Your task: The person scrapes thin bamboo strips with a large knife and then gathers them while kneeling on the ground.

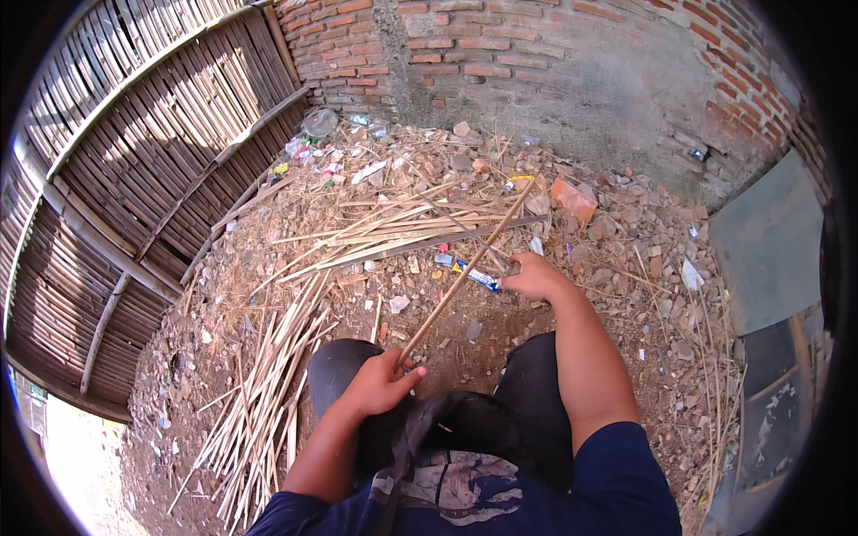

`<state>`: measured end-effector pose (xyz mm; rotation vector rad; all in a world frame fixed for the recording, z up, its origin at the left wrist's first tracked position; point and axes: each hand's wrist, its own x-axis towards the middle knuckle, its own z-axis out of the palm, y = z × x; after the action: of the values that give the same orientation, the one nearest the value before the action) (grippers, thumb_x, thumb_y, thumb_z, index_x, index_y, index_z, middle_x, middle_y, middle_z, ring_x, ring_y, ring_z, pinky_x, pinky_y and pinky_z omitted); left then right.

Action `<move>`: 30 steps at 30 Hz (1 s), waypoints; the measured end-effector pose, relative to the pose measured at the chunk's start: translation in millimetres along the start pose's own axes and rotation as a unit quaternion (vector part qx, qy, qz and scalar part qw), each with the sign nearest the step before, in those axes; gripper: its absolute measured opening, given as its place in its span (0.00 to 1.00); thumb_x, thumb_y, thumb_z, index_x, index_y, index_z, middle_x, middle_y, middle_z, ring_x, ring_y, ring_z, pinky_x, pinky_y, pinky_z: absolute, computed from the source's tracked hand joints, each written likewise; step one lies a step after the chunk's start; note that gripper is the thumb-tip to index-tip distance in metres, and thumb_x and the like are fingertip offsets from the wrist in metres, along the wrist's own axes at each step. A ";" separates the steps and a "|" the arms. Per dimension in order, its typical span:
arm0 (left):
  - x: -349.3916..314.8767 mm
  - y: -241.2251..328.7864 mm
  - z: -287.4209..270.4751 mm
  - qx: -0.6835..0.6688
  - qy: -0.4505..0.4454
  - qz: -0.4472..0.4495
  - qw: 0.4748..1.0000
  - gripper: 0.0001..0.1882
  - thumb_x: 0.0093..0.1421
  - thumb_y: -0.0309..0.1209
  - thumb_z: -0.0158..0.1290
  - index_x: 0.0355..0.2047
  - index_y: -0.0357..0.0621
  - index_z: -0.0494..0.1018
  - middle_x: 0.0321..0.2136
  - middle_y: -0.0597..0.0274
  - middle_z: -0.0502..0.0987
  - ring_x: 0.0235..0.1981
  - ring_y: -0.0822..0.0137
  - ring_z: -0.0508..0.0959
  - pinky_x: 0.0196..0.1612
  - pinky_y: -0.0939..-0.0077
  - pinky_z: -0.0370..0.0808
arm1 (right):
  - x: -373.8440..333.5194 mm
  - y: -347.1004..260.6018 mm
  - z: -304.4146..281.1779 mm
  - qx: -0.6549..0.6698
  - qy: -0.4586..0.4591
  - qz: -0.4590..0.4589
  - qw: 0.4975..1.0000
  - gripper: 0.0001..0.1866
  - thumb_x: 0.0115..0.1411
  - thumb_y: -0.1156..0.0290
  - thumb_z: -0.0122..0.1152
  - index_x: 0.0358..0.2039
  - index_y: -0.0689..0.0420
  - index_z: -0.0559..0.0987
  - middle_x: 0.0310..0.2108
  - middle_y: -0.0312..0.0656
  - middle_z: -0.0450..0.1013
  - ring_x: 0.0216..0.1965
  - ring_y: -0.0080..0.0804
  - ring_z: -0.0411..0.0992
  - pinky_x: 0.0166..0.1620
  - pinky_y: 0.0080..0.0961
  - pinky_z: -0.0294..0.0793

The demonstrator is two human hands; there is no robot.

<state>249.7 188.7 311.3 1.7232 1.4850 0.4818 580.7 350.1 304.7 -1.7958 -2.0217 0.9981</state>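
Observation:
A long, thin brown bamboo stick (466, 272) slants up and away to the right from my left hand (382, 384). My left fingers are closed round its near end, above my left knee. My right hand (534, 279) is beyond my right knee, to the right of the stick, its fingers pinched together. Whatever is between those fingertips is too small to make out. Just left of them, a blue and white wrapper (481, 277) lies behind the stick; whether the fingers touch it I cannot tell.
Pale split bamboo strips (259, 402) lie heaped left of my legs. More strips (393, 230) lie ahead on rubble-strewn ground. A brick lump (573, 202) sits beyond my right hand. A bamboo fence (152, 179), brick wall (554, 80) and grey panel (770, 241) surround me.

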 end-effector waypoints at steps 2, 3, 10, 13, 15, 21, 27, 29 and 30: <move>-1.2 -1.4 0.9 -0.013 -0.006 0.002 1.000 0.24 0.62 0.49 0.61 0.37 0.35 0.74 0.19 0.60 0.73 0.22 0.66 0.74 0.28 0.68 0.72 | 3.4 2.5 -3.6 0.013 0.055 0.025 0.998 0.31 0.51 0.53 0.71 0.50 0.62 0.80 0.42 0.57 0.79 0.45 0.49 0.78 0.49 0.39 0.76; -0.8 -1.3 -0.8 -0.016 -0.006 0.006 1.000 0.24 0.62 0.49 0.61 0.37 0.35 0.74 0.19 0.60 0.73 0.22 0.66 0.74 0.28 0.68 0.72 | -0.9 3.3 3.6 -0.010 0.072 0.004 0.997 0.31 0.51 0.53 0.71 0.49 0.62 0.80 0.42 0.57 0.79 0.45 0.49 0.78 0.48 0.39 0.75; -1.8 -14.1 0.5 -0.019 -0.001 0.022 1.000 0.21 0.63 0.46 0.61 0.36 0.38 0.75 0.20 0.65 0.72 0.24 0.74 0.72 0.29 0.73 0.70 | -25.3 -60.3 23.4 -0.132 -0.169 -0.169 0.962 0.32 0.51 0.53 0.71 0.48 0.66 0.80 0.44 0.58 0.78 0.46 0.49 0.78 0.49 0.39 0.75; 0.9 -1.2 -0.2 -0.014 -0.009 0.023 1.000 0.20 0.63 0.45 0.61 0.36 0.39 0.75 0.21 0.65 0.72 0.25 0.74 0.72 0.30 0.73 0.70 | -10.0 -11.1 16.3 -0.040 -0.081 -0.160 0.983 0.34 0.52 0.52 0.71 0.50 0.66 0.79 0.41 0.56 0.79 0.43 0.47 0.78 0.47 0.38 0.75; -2.5 -5.7 -3.4 -0.035 -0.008 0.018 0.999 0.20 0.64 0.46 0.61 0.36 0.39 0.75 0.21 0.65 0.72 0.26 0.74 0.72 0.30 0.73 0.70 | -9.7 -11.0 -0.1 0.038 -0.048 -0.029 0.998 0.37 0.53 0.52 0.71 0.55 0.67 0.76 0.40 0.55 0.79 0.43 0.44 0.78 0.47 0.37 0.75; 1.5 -5.1 2.7 -0.053 -0.004 0.016 0.998 0.18 0.63 0.43 0.61 0.33 0.39 0.73 0.21 0.65 0.72 0.24 0.75 0.69 0.28 0.74 0.69 | -10.9 -4.6 13.2 0.015 0.049 -0.022 0.998 0.33 0.53 0.55 0.70 0.53 0.66 0.77 0.40 0.57 0.79 0.42 0.46 0.78 0.45 0.40 0.75; -0.7 -26.6 5.1 -0.124 0.016 0.079 0.989 0.13 0.64 0.36 0.62 0.31 0.41 0.73 0.22 0.72 0.70 0.25 0.79 0.67 0.27 0.78 0.66 | -15.0 -35.5 31.5 -0.088 -0.062 -0.165 0.980 0.26 0.52 0.51 0.72 0.42 0.60 0.81 0.35 0.54 0.78 0.40 0.46 0.78 0.44 0.39 0.75; 0.9 -27.0 4.4 -0.186 -0.010 0.072 0.980 0.09 0.65 0.33 0.61 0.33 0.43 0.75 0.23 0.76 0.71 0.25 0.80 0.66 0.28 0.79 0.66 | -9.4 -22.4 21.8 -0.038 -0.041 -0.156 0.986 0.29 0.53 0.51 0.72 0.46 0.61 0.80 0.39 0.55 0.79 0.42 0.46 0.78 0.46 0.39 0.75; 4.2 -33.2 5.0 -0.148 -0.006 0.064 0.987 0.08 0.65 0.33 0.61 0.33 0.43 0.75 0.24 0.77 0.71 0.26 0.81 0.67 0.28 0.79 0.66 | -1.6 -11.0 20.1 -0.004 -0.007 -0.117 0.993 0.35 0.53 0.51 0.72 0.54 0.65 0.77 0.46 0.55 0.78 0.46 0.45 0.78 0.50 0.37 0.75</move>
<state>232.9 191.0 282.1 1.5871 1.2288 0.7213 560.4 342.2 297.4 -1.5140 -2.1859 0.9355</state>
